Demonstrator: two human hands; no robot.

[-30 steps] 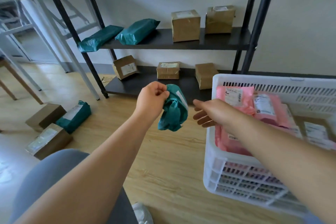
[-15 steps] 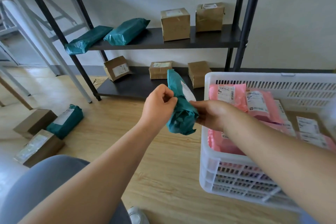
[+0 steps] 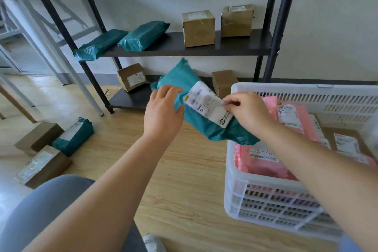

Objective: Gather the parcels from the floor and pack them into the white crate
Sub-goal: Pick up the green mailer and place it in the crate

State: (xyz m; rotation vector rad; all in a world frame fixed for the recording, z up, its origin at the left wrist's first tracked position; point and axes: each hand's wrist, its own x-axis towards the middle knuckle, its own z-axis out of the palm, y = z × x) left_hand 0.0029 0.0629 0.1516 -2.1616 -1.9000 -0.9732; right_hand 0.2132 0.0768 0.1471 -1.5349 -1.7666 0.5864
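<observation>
floor [image 3: 184,170] pale wood | black shelf rack [image 3: 225,49] against wall [image 3: 327,26] | left grip [image 3: 163,112] holding, right grip [image 3: 247,112] pinching teal parcel [image 3: 180,77]

Handwritten "3-2-4…" on the label [image 3: 263,154] of a pink parcel [image 3: 263,170] — other print blurred.

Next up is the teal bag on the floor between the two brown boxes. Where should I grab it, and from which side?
Grip the teal bag by its bunched far end, the one toward the shelf, reaching from above on the side facing open floor. One brown box hugs its other long side and a second box blocks its near end.
</observation>
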